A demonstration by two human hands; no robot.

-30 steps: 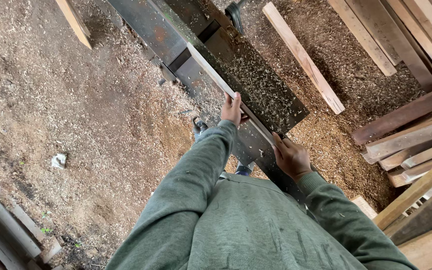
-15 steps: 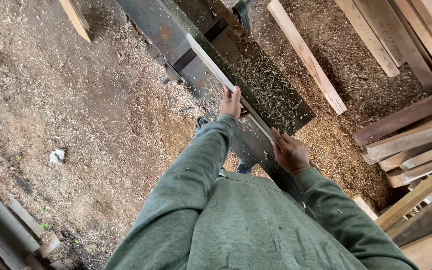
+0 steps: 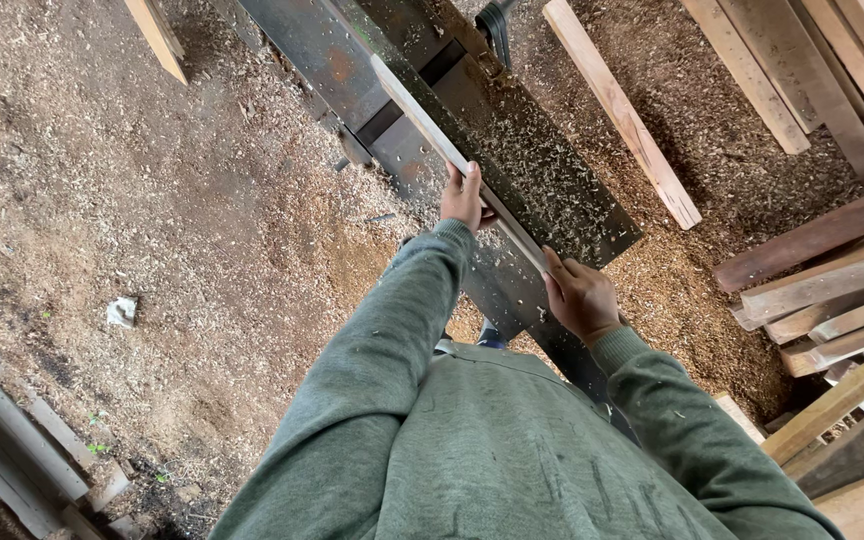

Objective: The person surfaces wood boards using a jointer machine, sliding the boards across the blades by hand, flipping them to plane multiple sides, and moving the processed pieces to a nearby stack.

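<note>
Both grips clasp a thin wooden strip (image 3: 452, 150) standing on edge along the planer's steel tabletop (image 3: 552, 190): left hand (image 3: 464, 198) midway, right hand (image 3: 580, 296) at its near end. Light, stiff, probably whippy; best held well apart.
</note>
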